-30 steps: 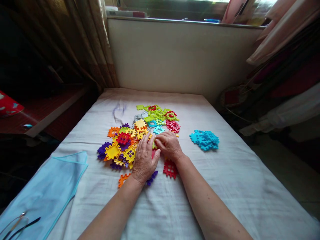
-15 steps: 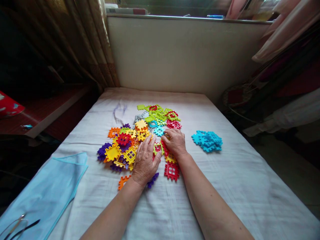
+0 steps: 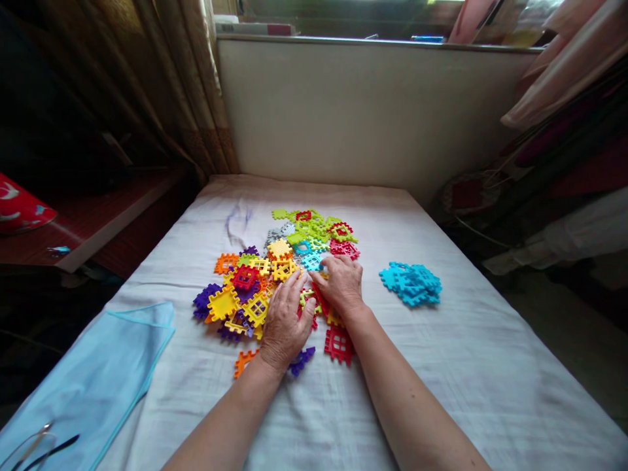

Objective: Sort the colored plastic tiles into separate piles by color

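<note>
My left hand (image 3: 285,322) lies over the pile with its fingers stretched out and a little apart, covering yellow and red pieces. To its left are a yellow window-shaped interlocking piece (image 3: 256,308), a solid yellow piece (image 3: 224,304) and a red piece (image 3: 244,277). My right hand (image 3: 341,282) reaches in from the right, its fingers bent downward, thumb apart from the index finger. Its fingertips are at the right edge of a light blue window piece (image 3: 312,261). Beneath its palm, red and yellow pieces are partly hidden. A red window piece (image 3: 338,345) lies by the right wrist.
A separate heap of blue pieces (image 3: 411,284) lies at the right. Green pieces (image 3: 314,226) and grey pieces (image 3: 279,231) are at the back. A light blue cloth (image 3: 108,366) with glasses (image 3: 46,445) lies at the left, on the sheet-covered surface (image 3: 471,392).
The view has shifted slightly, so everything sits a little lower and to the right. My right thumb has come out toward the left, beside the light blue window piece. My left hand stays flat.
</note>
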Demonstrator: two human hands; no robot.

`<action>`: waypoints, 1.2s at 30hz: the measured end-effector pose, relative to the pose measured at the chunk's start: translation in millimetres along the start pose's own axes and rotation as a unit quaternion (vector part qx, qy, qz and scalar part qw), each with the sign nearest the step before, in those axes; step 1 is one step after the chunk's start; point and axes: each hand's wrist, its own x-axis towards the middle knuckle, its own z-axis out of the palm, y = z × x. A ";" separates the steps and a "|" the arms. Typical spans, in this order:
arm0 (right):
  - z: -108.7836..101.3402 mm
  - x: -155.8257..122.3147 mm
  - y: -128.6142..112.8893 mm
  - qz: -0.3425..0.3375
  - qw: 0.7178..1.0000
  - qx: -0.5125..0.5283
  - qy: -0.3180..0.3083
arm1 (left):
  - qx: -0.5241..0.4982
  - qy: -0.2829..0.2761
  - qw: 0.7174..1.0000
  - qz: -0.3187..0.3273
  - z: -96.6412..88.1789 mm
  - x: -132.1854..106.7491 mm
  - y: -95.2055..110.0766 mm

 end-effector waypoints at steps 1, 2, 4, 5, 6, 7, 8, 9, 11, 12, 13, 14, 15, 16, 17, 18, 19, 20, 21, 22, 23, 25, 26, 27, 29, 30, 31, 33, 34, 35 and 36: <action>-1.2 2.0 -3.0 0.006 1.000 -0.009 -0.008 | -0.004 0.001 1.000 -0.001 -0.3 0.3 0.1; -2.3 4.2 -5.9 0.013 1.000 -0.018 -0.016 | -0.007 0.001 1.000 -0.001 -0.5 0.6 0.3; -3.7 8.6 -11.4 0.026 0.999 -0.033 -0.032 | -0.010 0.002 1.000 -0.001 -1.0 0.8 0.5; -4.0 10.4 -13.6 0.030 0.998 -0.036 -0.038 | -0.011 0.001 1.000 -0.001 -1.1 0.7 0.5; -4.1 11.6 -15.2 0.031 0.998 -0.036 -0.041 | -0.012 0.001 1.000 -0.002 -1.2 0.7 0.5; -4.2 12.4 -16.2 0.029 0.998 -0.032 -0.041 | -0.012 0.001 1.000 -0.004 -1.2 0.5 0.3; -4.8 12.8 -16.4 0.027 0.999 -0.027 -0.038 | -0.012 0.000 1.000 -0.006 -1.1 0.3 0.1; -6.2 13.0 -15.6 0.024 0.999 -0.022 -0.035 | -0.012 -0.001 1.000 -0.007 -1.0 0.1 -0.1; -12.5 13.9 -10.5 0.025 0.999 -0.013 -0.031 | -0.011 -0.002 1.000 -0.007 -0.9 -0.2 -0.5; -17.9 14.8 -6.0 0.029 0.999 -0.010 -0.030 | -0.010 -0.002 1.000 -0.007 -0.9 -0.3 -0.7; -24.6 15.9 0.1 0.036 0.999 -0.011 -0.029 | -0.009 -0.002 1.000 -0.006 -1.0 -0.4 -0.7; -32.2 17.2 7.5 0.048 0.998 -0.014 -0.026 | -0.007 -0.001 1.000 -0.005 -1.1 -0.3 -0.7; -40.3 18.5 16.3 0.066 0.997 -0.023 -0.020 | -0.005 -0.002 1.000 -0.004 -1.2 -0.2 -0.6; -48.3 19.5 26.1 0.088 0.995 -0.035 -0.014 | -0.003 -0.004 1.000 -0.003 -1.4 -0.1 -0.5; -55.6 20.1 36.5 0.113 0.992 -0.051 -0.008 | -0.002 -0.006 1.000 -0.003 -1.5 0.0 -0.3; -61.6 20.3 47.2 0.141 0.988 -0.067 -0.006 | -0.001 -0.008 1.000 -0.002 -1.6 0.1 -0.2; -65.9 20.0 57.6 0.165 0.983 -0.081 -0.006 | -0.002 -0.009 1.000 -0.002 -1.7 0.2 0.0; -68.5 19.3 67.4 0.187 0.978 -0.092 -0.008 | -0.002 -0.008 1.000 -0.003 -1.8 0.2 0.1; -69.2 18.4 76.3 0.206 0.973 -0.100 -0.009 | -0.002 -0.008 1.000 -0.004 -1.8 0.2 0.2; -68.5 17.5 83.9 0.220 0.970 -0.106 -0.011 | -0.002 -0.007 1.000 -0.005 -1.8 0.2 0.3; -66.6 16.5 90.4 0.232 0.966 -0.110 -0.013 | -0.001 -0.006 1.000 -0.005 -1.8 0.1 0.3; -61.7 15.0 99.8 0.248 0.962 -0.116 -0.018 | -0.001 -0.005 1.000 -0.004 -1.7 -0.2 0.4; -59.5 14.5 102.8 0.253 0.960 -0.118 -0.023 | -0.001 -0.006 1.000 -0.004 -1.7 -0.4 0.4; -58.1 14.2 104.7 0.258 0.958 -0.120 -0.028 | -0.001 -0.006 1.000 -0.004 -1.7 -0.5 0.5; -57.8 14.2 104.8 0.265 0.956 -0.120 -0.036 | -0.002 -0.009 1.000 -0.008 -1.7 -0.6 0.9; -58.5 14.6 102.6 0.263 0.957 -0.118 -0.035 | -0.002 -0.010 1.000 -0.009 -1.8 -0.6 1.1; -59.2 15.3 98.8 0.255 0.960 -0.112 -0.029 | -0.003 -0.010 1.000 -0.009 -1.8 -0.6 1.3; -58.8 17.6 85.6 0.214 0.973 -0.089 -0.002 | -0.005 -0.008 1.000 -0.008 -1.8 -0.5 1.4; -56.8 19.2 76.7 0.182 0.981 -0.071 0.013 | -0.005 -0.006 1.000 -0.007 -1.7 -0.4 1.4; -53.3 20.8 66.7 0.145 0.988 -0.052 0.022 | -0.004 -0.005 1.000 -0.006 -1.5 -0.4 1.3; -48.4 22.3 56.2 0.106 0.994 -0.032 0.023 | -0.003 -0.003 1.000 -0.006 -1.4 -0.4 1.1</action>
